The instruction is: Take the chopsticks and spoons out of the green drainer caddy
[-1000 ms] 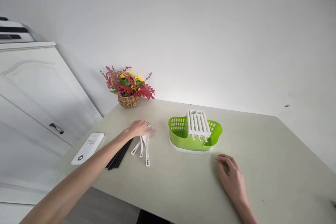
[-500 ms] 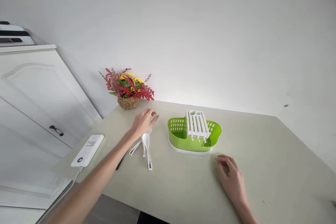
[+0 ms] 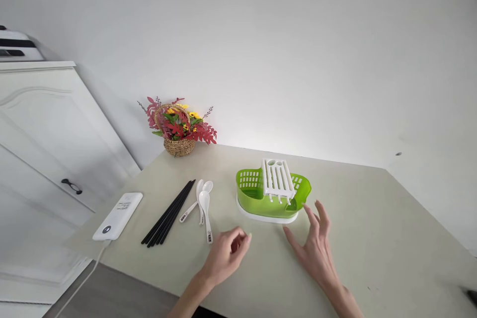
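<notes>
A: Where are the hands?

B: Both hang over the table [image 3: 372,238], near its front edge. The left hand [image 3: 226,253] is loosely curled, fingers bent inward with thumb and forefinger close but holding nothing. The right hand [image 3: 316,248] is spread, fingers fanned apart and raised, thumb pointing left, and it grips nothing either.

A: What is nearest to them?

B: The green drainer basket [image 3: 257,198] sits just beyond the right hand's fingertips, on a white tray, with a white slotted rack [image 3: 278,179] across its top. The hand is near it; I cannot tell whether a fingertip touches its right end.

A: And by the left hand?

B: Three white spoons [image 3: 203,201] lie in a loose fan, bowls toward the wall, handles toward the person. The nearest handle ends just beside the left hand's knuckles, not touching. To the left of the spoons a bundle of black chopsticks [image 3: 169,212] lies slanted, tips toward the spoon bowls.

A: Anything else?

B: A white power bank [image 3: 118,208] rests at the table's left edge with a cable hanging off it. A wicker basket of red and yellow flowers [image 3: 179,126] stands at the back by the wall, and a white cabinet door [image 3: 48,129] is off to the left
</notes>
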The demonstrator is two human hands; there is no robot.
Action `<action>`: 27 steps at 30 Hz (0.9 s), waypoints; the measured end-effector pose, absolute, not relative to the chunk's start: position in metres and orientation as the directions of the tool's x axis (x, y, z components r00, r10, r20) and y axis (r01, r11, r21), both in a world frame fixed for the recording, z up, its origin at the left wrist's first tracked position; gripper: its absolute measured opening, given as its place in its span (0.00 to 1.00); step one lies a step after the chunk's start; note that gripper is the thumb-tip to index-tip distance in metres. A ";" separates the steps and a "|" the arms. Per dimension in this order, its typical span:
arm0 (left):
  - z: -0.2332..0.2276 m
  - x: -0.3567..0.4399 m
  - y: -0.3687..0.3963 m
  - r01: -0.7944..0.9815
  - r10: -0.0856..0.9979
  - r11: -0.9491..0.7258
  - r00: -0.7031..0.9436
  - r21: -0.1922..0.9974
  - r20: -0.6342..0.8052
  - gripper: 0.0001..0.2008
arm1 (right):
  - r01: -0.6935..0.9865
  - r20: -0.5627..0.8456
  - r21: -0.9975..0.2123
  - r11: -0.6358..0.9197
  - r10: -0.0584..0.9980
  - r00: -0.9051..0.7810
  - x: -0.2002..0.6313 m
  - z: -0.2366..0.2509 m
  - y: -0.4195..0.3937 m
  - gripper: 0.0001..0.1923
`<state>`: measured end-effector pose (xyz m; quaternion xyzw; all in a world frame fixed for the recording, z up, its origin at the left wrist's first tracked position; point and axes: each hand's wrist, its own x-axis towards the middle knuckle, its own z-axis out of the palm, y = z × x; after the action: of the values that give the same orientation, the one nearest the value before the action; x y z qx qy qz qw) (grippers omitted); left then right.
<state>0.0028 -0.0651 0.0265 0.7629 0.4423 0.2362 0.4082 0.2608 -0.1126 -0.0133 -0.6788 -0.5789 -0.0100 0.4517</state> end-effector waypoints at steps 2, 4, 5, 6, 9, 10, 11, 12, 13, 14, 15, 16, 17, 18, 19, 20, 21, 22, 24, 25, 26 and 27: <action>0.025 -0.004 -0.073 0.462 0.835 -0.262 0.549 0.848 -0.041 0.22 | 0.835 0.557 -0.542 0.098 0.785 0.269 0.255 -0.006 -0.098 0.37; 0.024 -0.010 -0.077 0.439 0.836 -0.214 0.544 0.872 -0.069 0.22 | 0.852 0.583 -0.510 0.117 0.775 0.242 0.248 -0.005 -0.080 0.34; 0.024 -0.013 -0.078 0.423 0.844 -0.180 0.530 0.888 -0.081 0.22 | 0.852 0.588 -0.508 0.122 0.773 0.240 0.245 -0.006 -0.071 0.33; 0.024 -0.015 -0.078 0.404 0.855 -0.146 0.511 0.903 -0.090 0.22 | 0.849 0.584 -0.515 0.118 0.773 0.247 0.241 -0.008 -0.061 0.32; 0.020 -0.018 -0.078 0.363 0.884 -0.075 0.455 0.929 -0.106 0.22 | 0.837 0.557 -0.539 0.095 0.786 0.270 0.226 -0.016 -0.031 0.33; 0.019 -0.018 -0.078 0.362 0.890 -0.068 0.443 0.930 -0.107 0.22 | 0.838 0.554 -0.538 0.091 0.788 0.269 0.220 -0.017 -0.021 0.34; 0.017 -0.018 -0.078 0.365 0.893 -0.068 0.438 0.929 -0.106 0.21 | 0.844 0.549 -0.529 0.084 0.792 0.266 0.213 -0.018 -0.010 0.35; 0.016 -0.018 -0.078 0.371 0.892 -0.075 0.440 0.926 -0.104 0.21 | 0.853 0.541 -0.517 0.072 0.800 0.260 0.205 -0.017 0.001 0.35; 0.014 -0.018 -0.079 0.377 0.888 -0.084 0.448 0.922 -0.102 0.20 | 0.862 0.524 -0.503 0.054 0.812 0.255 0.196 -0.016 0.011 0.36; 0.013 -0.018 -0.079 0.381 0.883 -0.095 0.459 0.920 -0.099 0.20 | 0.871 0.503 -0.491 0.032 0.827 0.253 0.187 -0.015 0.022 0.37; 0.012 -0.018 -0.079 0.382 0.877 -0.104 0.470 0.918 -0.096 0.20 | 0.876 0.482 -0.482 0.014 0.839 0.252 0.178 -0.013 0.032 0.37; 0.012 -0.018 -0.079 0.381 0.872 -0.111 0.480 0.918 -0.093 0.19 | 0.880 0.465 -0.474 0.001 0.849 0.250 0.169 -0.011 0.041 0.38; 0.012 -0.018 -0.080 0.375 0.868 -0.115 0.488 0.920 -0.090 0.19 | 0.883 0.450 -0.469 -0.007 0.858 0.246 0.160 -0.009 0.051 0.39; 0.013 -0.018 -0.080 0.367 0.865 -0.118 0.495 0.923 -0.086 0.19 | 0.885 0.438 -0.465 -0.011 0.867 0.240 0.151 -0.008 0.060 0.39; 0.014 -0.019 -0.081 0.358 0.862 -0.120 0.500 0.926 -0.081 0.19 | 0.888 0.422 -0.459 -0.016 0.876 0.234 0.143 -0.006 0.068 0.39; 0.015 -0.019 -0.081 0.348 0.861 -0.126 0.504 0.929 -0.072 0.19 | 0.891 0.405 -0.453 -0.022 0.885 0.228 0.135 -0.005 0.075 0.39; 0.016 -0.019 -0.082 0.339 0.860 -0.137 0.507 0.931 -0.058 0.20 | 0.895 0.387 -0.446 -0.030 0.895 0.222 0.127 -0.004 0.082 0.39; 0.017 -0.020 -0.083 0.329 0.860 -0.153 0.508 0.932 -0.038 0.20 | 0.898 0.369 -0.438 -0.038 0.903 0.219 0.120 -0.003 0.088 0.39; 0.020 -0.020 -0.086 0.316 0.861 -0.188 0.508 0.930 0.002 0.20 | 0.904 0.332 -0.424 -0.060 0.918 0.217 0.107 0.000 0.098 0.39; 0.020 -0.020 -0.087 0.314 0.862 -0.203 0.506 0.928 0.017 0.19 | 0.906 0.314 -0.418 -0.072 0.924 0.218 0.101 0.002 0.103 0.39; 0.020 -0.019 -0.088 0.315 0.864 -0.212 0.504 0.925 0.027 0.19 | 0.907 0.296 -0.412 -0.084 0.930 0.220 0.095 0.004 0.107 0.39; 0.020 -0.019 -0.088 0.319 0.865 -0.217 0.500 0.923 0.031 0.19 | 0.908 0.278 -0.407 -0.096 0.934 0.223 0.089 0.006 0.110 0.39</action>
<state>-0.0192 -0.0883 0.0199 0.7248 0.4085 0.2883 0.4740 0.0894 0.1102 0.0058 -0.7398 -0.6227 0.0256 0.2535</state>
